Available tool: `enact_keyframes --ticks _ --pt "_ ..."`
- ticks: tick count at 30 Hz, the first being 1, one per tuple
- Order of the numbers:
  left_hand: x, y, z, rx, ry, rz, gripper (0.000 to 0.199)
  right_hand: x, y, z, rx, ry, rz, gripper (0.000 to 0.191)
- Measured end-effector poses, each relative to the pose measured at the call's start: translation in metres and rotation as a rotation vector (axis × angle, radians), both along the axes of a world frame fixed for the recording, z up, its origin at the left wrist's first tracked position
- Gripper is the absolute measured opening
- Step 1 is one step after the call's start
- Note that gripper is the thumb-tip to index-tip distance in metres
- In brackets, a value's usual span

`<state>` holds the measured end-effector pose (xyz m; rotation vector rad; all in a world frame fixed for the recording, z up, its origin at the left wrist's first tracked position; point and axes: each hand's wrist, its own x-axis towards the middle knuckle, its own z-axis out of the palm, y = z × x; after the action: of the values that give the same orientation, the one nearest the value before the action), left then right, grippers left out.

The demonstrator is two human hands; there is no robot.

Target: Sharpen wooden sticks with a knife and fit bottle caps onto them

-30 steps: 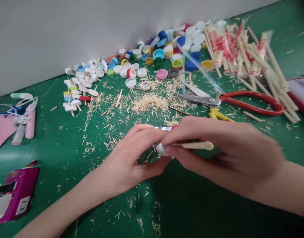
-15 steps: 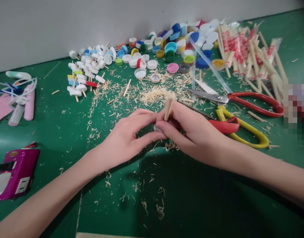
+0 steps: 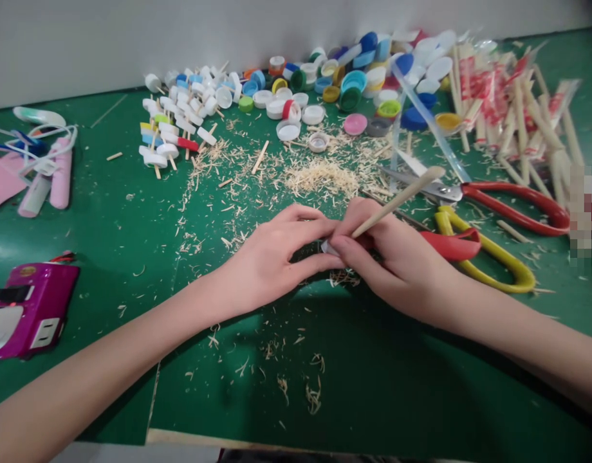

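Observation:
My left hand (image 3: pixel 286 247) pinches a small white piece (image 3: pixel 325 247), apparently a bottle cap, between thumb and fingers; most of it is covered. My right hand (image 3: pixel 387 251) meets it there, its thumb and forefinger closed on a wooden chopstick (image 3: pixel 399 198). The stick slants up and to the right, and its lower end is hidden by the fingers. Beyond the right hand lie red-handled scissors (image 3: pixel 513 204), a yellow handle (image 3: pixel 501 267) and a red handle (image 3: pixel 453 244) partly covered by that hand.
Loose bottle caps (image 3: pixel 354 81) in many colours lie along the wall. White caps on short sticks (image 3: pixel 180 122) cluster at the left. Wrapped chopsticks (image 3: pixel 522 116) pile up at the right. Wood shavings (image 3: pixel 320 177) litter the green table (image 3: pixel 117 238). A magenta box (image 3: pixel 47 302) sits at the left.
The chopstick has swung from nearly upright to a slant toward the right, showing more of its length. Both hands remain together, and the camera view has shifted slightly.

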<state>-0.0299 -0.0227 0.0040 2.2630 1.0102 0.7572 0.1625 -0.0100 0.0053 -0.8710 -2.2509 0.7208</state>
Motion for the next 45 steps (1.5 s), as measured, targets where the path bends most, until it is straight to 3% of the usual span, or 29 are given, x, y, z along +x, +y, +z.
enact_keyframes --ticks 13,26,30,33,36,38,41,45 --pt "0.001 0.001 -0.001 0.061 0.086 -0.018 0.026 0.001 -0.003 0.002 -0.090 -0.067 0.046 0.018" --pt "0.002 -0.003 -0.001 -0.037 0.158 -0.010 0.029 0.000 -0.006 0.000 -0.135 -0.097 0.010 0.018" --pt "0.002 -0.007 0.002 -0.104 0.091 0.011 0.029 0.008 -0.007 0.009 -0.073 -0.143 -0.003 0.016" --pt "-0.001 -0.006 0.007 -0.213 0.019 0.118 0.030 0.028 -0.003 0.022 0.176 -0.283 -0.189 0.025" --pt "-0.004 -0.004 0.013 -0.308 -0.024 0.211 0.028 0.072 0.006 0.029 0.520 -0.599 -0.456 0.034" --pt "-0.004 -0.002 0.015 -0.332 -0.030 0.266 0.028 0.108 0.011 0.027 0.616 -0.918 -0.390 0.051" --pt "-0.004 0.000 0.015 -0.316 -0.038 0.329 0.030 0.151 0.014 0.020 0.557 -1.047 -0.168 0.056" --pt "-0.003 0.001 0.011 -0.273 -0.041 0.324 0.030 0.161 0.013 0.016 0.298 -1.021 -0.172 0.060"
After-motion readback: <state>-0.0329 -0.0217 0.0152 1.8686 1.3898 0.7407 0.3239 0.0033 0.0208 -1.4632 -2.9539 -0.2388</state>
